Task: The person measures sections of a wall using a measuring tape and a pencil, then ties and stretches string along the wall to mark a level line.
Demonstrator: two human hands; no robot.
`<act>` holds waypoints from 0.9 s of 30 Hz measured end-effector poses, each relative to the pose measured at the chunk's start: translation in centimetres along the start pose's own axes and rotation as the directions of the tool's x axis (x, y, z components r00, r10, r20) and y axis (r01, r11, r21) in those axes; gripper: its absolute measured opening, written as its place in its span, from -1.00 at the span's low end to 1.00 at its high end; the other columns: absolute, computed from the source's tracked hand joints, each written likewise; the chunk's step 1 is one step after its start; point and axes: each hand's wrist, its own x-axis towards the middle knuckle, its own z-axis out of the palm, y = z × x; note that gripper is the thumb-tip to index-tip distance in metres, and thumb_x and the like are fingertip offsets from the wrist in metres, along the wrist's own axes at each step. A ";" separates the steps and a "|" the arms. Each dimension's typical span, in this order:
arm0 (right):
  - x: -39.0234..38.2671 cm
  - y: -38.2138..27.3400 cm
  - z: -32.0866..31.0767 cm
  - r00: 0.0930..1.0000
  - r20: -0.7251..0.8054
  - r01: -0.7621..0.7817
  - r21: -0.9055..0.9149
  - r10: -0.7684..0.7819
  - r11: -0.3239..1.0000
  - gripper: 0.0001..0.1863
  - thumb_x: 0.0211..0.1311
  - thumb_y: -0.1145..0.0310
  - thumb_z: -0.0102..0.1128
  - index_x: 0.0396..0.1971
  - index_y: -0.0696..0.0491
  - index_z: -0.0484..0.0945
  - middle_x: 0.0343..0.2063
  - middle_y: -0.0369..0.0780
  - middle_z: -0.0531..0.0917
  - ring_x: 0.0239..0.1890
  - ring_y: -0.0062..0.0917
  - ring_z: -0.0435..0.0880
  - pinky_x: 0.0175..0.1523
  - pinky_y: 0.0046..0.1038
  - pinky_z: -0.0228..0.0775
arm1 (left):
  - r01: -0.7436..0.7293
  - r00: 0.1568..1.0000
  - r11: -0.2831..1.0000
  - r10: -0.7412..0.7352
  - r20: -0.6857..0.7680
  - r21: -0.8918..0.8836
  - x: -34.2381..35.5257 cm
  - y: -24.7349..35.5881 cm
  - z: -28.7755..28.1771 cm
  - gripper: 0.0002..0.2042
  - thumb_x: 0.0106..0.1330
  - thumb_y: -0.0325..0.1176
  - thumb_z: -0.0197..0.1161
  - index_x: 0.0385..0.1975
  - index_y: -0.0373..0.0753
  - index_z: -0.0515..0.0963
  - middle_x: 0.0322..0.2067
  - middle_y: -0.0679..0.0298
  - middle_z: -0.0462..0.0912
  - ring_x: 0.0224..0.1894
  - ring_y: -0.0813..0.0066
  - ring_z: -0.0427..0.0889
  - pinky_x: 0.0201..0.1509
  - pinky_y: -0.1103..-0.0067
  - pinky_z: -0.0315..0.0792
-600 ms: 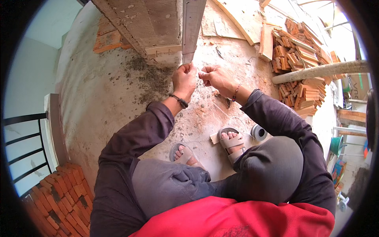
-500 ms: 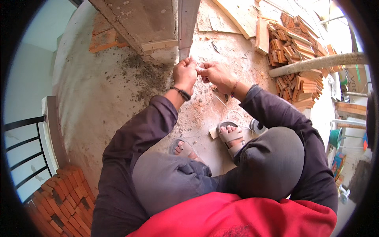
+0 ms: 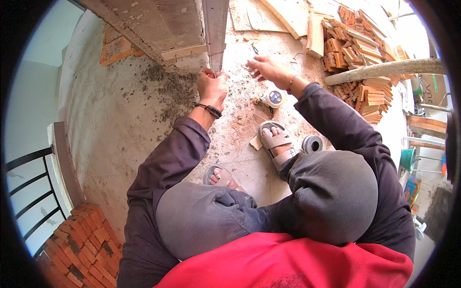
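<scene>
Clock set on view centre, noon at top. 2 hands. Left hand, about 11:30: fingers bunched at the foot of the strip; contact area too small to tell if they grip it or something thin. Right hand, 1 o'clock, well apart from left: released, fingers half spread in the air. 1 band per wrist.

1 strip, just before 12, running along the edge of 1 column at 11. 1 disc, blue face, pale rim, between 1 and 2, on the floor just below right hand. 1 black roll at 3, beside right knee.

2 sandals: one at 3, one at 6, partly under left knee.

Farther out: brick pile at 2, bricks too jumbled to count; brick stack at 8; flat orange pieces at 10; several boards near 1; 1 railing between 8 and 9; 1 green bucket at 3.

In the way: 1 pole at 2 crosses in front of the pile; column hides floor at 11.
</scene>
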 end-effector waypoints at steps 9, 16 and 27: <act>9.3 -3.9 3.1 0.999 -0.036 0.022 0.281 -0.013 0.960 -0.66 0.26 0.18 0.16 -0.13 0.12 0.50 -0.30 -0.26 0.57 -0.33 -0.58 0.53 -0.25 -0.49 0.46 | 0.143 0.978 0.984 -0.123 0.170 -0.109 0.1 0.8 -0.5 -0.86 0.26 -0.55 0.14 -0.22 -0.20 0.51 -0.42 0.37 0.58 -0.46 0.66 0.47 -0.42 0.69 0.32; 11.6 -2.9 2.6 0.996 0.071 0.033 0.349 -0.061 0.937 -0.84 0.22 0.35 0.20 -0.38 0.14 0.53 -0.51 -0.27 0.59 -0.52 -0.57 0.55 -0.40 -0.55 0.51 | 0.340 0.906 0.940 -0.322 0.274 -0.017 -0.2 3.2 -1.3 -0.92 0.30 -0.49 0.14 -0.27 -0.16 0.49 -0.44 0.41 0.57 -0.60 0.78 0.25 -0.61 0.74 0.11; 8.3 -2.7 3.6 0.989 0.141 -0.026 0.425 -0.038 0.905 -0.88 0.27 0.42 0.07 -0.40 0.17 0.49 -0.53 -0.25 0.58 -0.56 -0.58 0.59 -0.37 -0.49 0.59 | 0.318 0.914 0.947 -0.315 0.256 0.031 0.0 3.0 -1.9 -0.98 0.29 -0.43 0.21 -0.39 -0.14 0.53 -0.48 0.53 0.51 -0.55 0.80 0.29 -0.52 0.78 0.17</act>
